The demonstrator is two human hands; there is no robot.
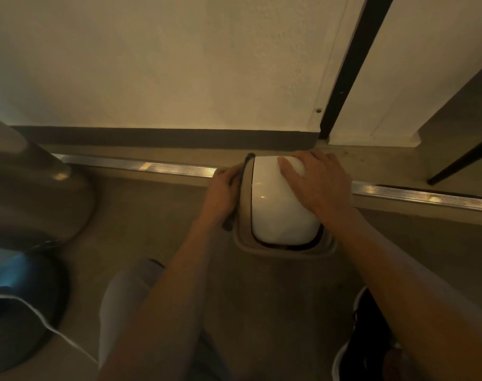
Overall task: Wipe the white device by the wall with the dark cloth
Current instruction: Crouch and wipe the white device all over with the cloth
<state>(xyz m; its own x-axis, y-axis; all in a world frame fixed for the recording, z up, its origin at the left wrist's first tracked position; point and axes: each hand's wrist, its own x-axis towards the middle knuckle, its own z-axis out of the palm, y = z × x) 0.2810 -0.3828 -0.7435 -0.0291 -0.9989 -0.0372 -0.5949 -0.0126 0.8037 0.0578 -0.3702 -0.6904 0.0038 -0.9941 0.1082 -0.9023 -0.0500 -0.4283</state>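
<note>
The white device (278, 204) is a rounded glossy box standing on the floor close to the wall, set in a beige base (284, 250). My left hand (220, 191) presses the dark cloth (238, 185) against the device's left side; only a thin dark strip of cloth shows between hand and device. My right hand (316, 182) lies flat on the device's top right, fingers spread, steadying it.
A metal floor rail (152, 167) runs left to right just behind the device, below a dark skirting. A large grey rounded object (36, 188) and a blue one (20, 292) stand at left. My knee (124, 298) and a dark shoe (369, 325) are below.
</note>
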